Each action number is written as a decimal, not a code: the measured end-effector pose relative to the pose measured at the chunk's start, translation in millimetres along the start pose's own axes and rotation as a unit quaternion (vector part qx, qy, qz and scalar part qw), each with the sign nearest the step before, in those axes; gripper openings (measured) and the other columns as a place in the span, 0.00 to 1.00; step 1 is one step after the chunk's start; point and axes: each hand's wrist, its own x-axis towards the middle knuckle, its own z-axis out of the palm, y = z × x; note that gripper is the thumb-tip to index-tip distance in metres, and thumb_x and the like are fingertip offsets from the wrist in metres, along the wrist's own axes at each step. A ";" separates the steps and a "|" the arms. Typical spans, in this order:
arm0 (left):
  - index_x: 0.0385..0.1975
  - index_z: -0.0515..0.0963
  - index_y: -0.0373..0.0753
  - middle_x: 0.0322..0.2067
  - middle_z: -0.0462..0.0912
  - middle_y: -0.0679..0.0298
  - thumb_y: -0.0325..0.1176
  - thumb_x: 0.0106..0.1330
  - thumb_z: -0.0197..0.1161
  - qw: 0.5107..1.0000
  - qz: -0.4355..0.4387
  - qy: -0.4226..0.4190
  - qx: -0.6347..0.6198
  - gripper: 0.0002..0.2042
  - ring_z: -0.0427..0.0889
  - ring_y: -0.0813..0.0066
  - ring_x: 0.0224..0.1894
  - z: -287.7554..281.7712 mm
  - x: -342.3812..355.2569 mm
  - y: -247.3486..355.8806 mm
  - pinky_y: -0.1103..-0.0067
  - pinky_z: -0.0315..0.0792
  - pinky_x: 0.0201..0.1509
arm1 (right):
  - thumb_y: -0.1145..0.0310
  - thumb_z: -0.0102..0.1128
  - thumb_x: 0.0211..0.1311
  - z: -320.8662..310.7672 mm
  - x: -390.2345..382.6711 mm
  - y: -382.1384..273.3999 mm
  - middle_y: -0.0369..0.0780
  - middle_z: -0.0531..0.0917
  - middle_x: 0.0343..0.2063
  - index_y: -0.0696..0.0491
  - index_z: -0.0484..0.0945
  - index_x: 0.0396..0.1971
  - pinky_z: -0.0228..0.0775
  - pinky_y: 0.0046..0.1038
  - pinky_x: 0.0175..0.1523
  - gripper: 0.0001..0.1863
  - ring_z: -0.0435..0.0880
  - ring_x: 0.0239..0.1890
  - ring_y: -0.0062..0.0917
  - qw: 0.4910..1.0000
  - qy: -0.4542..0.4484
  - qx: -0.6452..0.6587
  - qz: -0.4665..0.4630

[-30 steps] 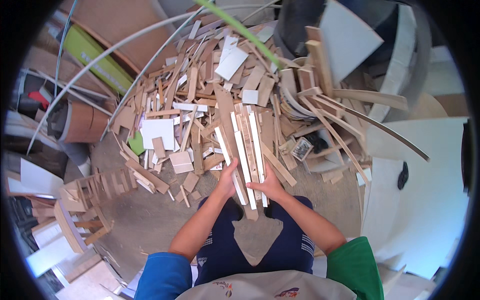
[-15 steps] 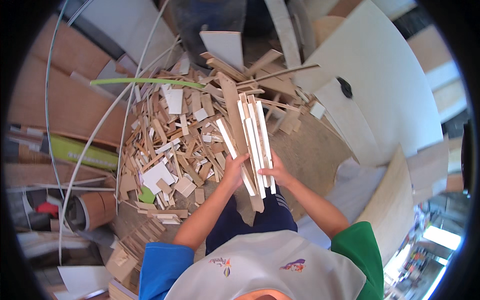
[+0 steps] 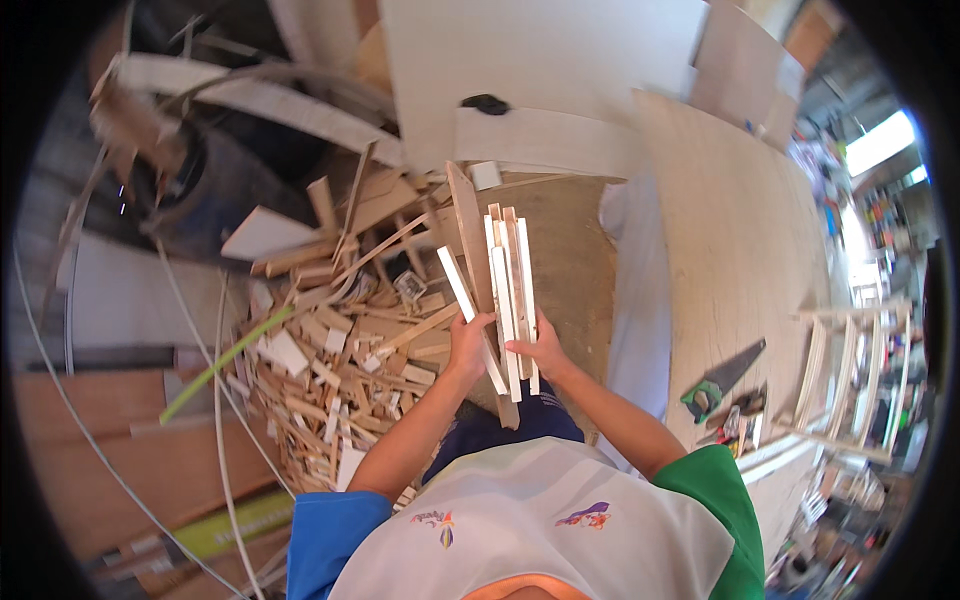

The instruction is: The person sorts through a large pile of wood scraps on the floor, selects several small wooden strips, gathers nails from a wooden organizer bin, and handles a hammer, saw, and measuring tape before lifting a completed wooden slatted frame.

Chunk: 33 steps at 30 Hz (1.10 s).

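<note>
My left hand (image 3: 470, 345) is closed around a short white-faced wood strip (image 3: 462, 286) and a longer brown board (image 3: 472, 235), which slants down between my hands. A bundle of narrow wood strips (image 3: 513, 285), white on the faces I see, is gripped in my right hand (image 3: 540, 348), the thumb lying across it. Both lots are held side by side, roughly upright in the picture, in front of my waist. Part of each hand's fingers is hidden behind the wood.
A heap of wood offcuts (image 3: 340, 370) covers the floor at left, with a green strip (image 3: 225, 365) across it. At right, a handsaw (image 3: 725, 380) lies on a plywood-topped table (image 3: 735, 230). A slatted wooden frame (image 3: 850, 380) is beyond. A large pale panel (image 3: 560, 60) stands ahead.
My view has swung to the right, so the offcut heap sits further left and the table with the handsaw has come into sight. Both hands keep their hold on the wood.
</note>
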 end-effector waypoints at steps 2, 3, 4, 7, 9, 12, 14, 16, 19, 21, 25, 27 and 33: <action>0.44 0.71 0.28 0.40 0.78 0.53 0.23 0.56 0.55 0.999 -0.016 -0.039 0.016 0.14 0.80 0.62 0.41 40.0 13.6 -6.6 0.68 0.75 0.46 | 0.72 0.69 0.46 -36.0 -3.4 -14.0 0.38 0.72 0.49 0.56 0.59 0.60 0.63 0.27 0.58 0.40 0.71 0.52 0.24 0.999 0.033 0.023 -0.013; 0.44 0.71 0.29 0.40 0.78 0.54 0.23 0.56 0.56 0.998 -0.021 -0.060 0.021 0.15 0.79 0.62 0.42 63.5 19.1 -11.3 0.67 0.74 0.47 | 0.72 0.69 0.46 -53.6 -6.8 -26.2 0.38 0.72 0.50 0.56 0.59 0.61 0.63 0.27 0.58 0.40 0.71 0.52 0.24 0.998 0.052 0.042 -0.022; 0.44 0.71 0.30 0.41 0.78 0.54 0.24 0.56 0.56 0.996 -0.025 -0.079 0.025 0.15 0.79 0.62 0.43 85.2 25.4 -16.4 0.67 0.73 0.48 | 0.72 0.69 0.46 -69.5 -9.3 -37.2 0.38 0.72 0.50 0.56 0.59 0.61 0.63 0.28 0.58 0.40 0.70 0.52 0.24 0.995 0.067 0.060 -0.031; 0.47 0.70 0.31 0.43 0.78 0.55 0.26 0.58 0.58 0.991 -0.057 -0.111 0.055 0.16 0.78 0.63 0.44 139.8 55.9 -32.0 0.68 0.72 0.50 | 0.72 0.69 0.46 -115.7 -4.2 -59.7 0.39 0.72 0.50 0.56 0.58 0.61 0.63 0.28 0.59 0.41 0.71 0.52 0.24 0.989 0.107 0.084 -0.059; 0.48 0.70 0.32 0.44 0.78 0.55 0.30 0.61 0.58 0.988 -0.049 -0.125 0.070 0.17 0.79 0.63 0.45 179.2 68.8 -37.6 0.69 0.72 0.51 | 0.68 0.70 0.44 -143.6 0.6 -73.0 0.38 0.71 0.52 0.56 0.57 0.63 0.60 0.28 0.61 0.44 0.69 0.54 0.24 0.985 0.128 0.101 -0.052; 0.49 0.70 0.32 0.43 0.78 0.57 0.33 0.64 0.57 0.979 -0.074 -0.190 0.028 0.16 0.78 0.66 0.46 224.1 96.6 -46.7 0.71 0.71 0.52 | 0.68 0.70 0.44 -177.1 14.0 -91.0 0.39 0.70 0.52 0.56 0.56 0.63 0.60 0.28 0.61 0.44 0.69 0.54 0.25 0.977 0.160 0.124 -0.068; 0.49 0.70 0.32 0.43 0.78 0.59 0.35 0.66 0.56 0.966 -0.106 -0.236 -0.005 0.16 0.77 0.69 0.46 251.3 122.6 -55.7 0.72 0.71 0.52 | 0.67 0.70 0.45 -201.0 21.8 -103.2 0.39 0.70 0.52 0.57 0.56 0.63 0.60 0.28 0.60 0.45 0.69 0.54 0.26 0.971 0.190 0.122 -0.085; 0.49 0.70 0.32 0.43 0.78 0.60 0.33 0.66 0.57 0.963 -0.123 -0.241 0.015 0.15 0.78 0.70 0.46 284.3 132.0 -62.7 0.74 0.71 0.51 | 0.67 0.70 0.45 -221.9 21.9 -118.6 0.40 0.71 0.52 0.57 0.56 0.63 0.60 0.28 0.60 0.45 0.70 0.54 0.26 0.960 0.221 0.130 -0.108; 0.52 0.68 0.33 0.41 0.77 0.59 0.30 0.65 0.58 0.953 -0.082 -0.280 0.080 0.17 0.78 0.68 0.43 332.1 130.0 -84.9 0.70 0.73 0.50 | 0.72 0.68 0.47 -255.5 10.8 -126.4 0.40 0.72 0.51 0.57 0.58 0.62 0.62 0.29 0.60 0.40 0.71 0.53 0.26 0.939 0.286 0.132 -0.138; 0.53 0.67 0.34 0.41 0.77 0.59 0.27 0.63 0.60 0.934 -0.085 -0.310 0.157 0.19 0.78 0.69 0.43 354.7 133.9 -108.8 0.71 0.74 0.49 | 0.75 0.67 0.47 -274.9 -1.4 -128.6 0.40 0.73 0.50 0.57 0.59 0.61 0.64 0.29 0.59 0.39 0.72 0.53 0.26 0.924 0.328 0.146 -0.136; 0.53 0.67 0.34 0.40 0.76 0.61 0.25 0.61 0.62 0.905 -0.113 -0.349 0.217 0.20 0.78 0.71 0.42 396.6 135.2 -145.5 0.74 0.74 0.46 | 0.75 0.68 0.47 -300.0 -22.9 -129.0 0.41 0.73 0.50 0.57 0.60 0.60 0.65 0.29 0.58 0.38 0.72 0.53 0.26 0.889 0.412 0.160 -0.117; 0.52 0.68 0.34 0.41 0.76 0.61 0.25 0.60 0.63 0.887 -0.139 -0.366 0.244 0.20 0.78 0.71 0.42 416.4 134.7 -161.6 0.75 0.74 0.46 | 0.74 0.69 0.46 -313.1 -30.1 -122.5 0.41 0.73 0.50 0.57 0.60 0.60 0.65 0.29 0.58 0.39 0.72 0.53 0.26 0.866 0.457 0.157 -0.127; 0.51 0.67 0.34 0.41 0.75 0.60 0.24 0.56 0.67 0.819 -0.177 -0.427 0.340 0.22 0.77 0.71 0.42 452.6 140.9 -196.9 0.74 0.74 0.46 | 0.75 0.70 0.46 -333.0 -44.2 -116.9 0.39 0.73 0.48 0.54 0.60 0.60 0.67 0.29 0.56 0.40 0.72 0.51 0.25 0.814 0.544 0.150 -0.137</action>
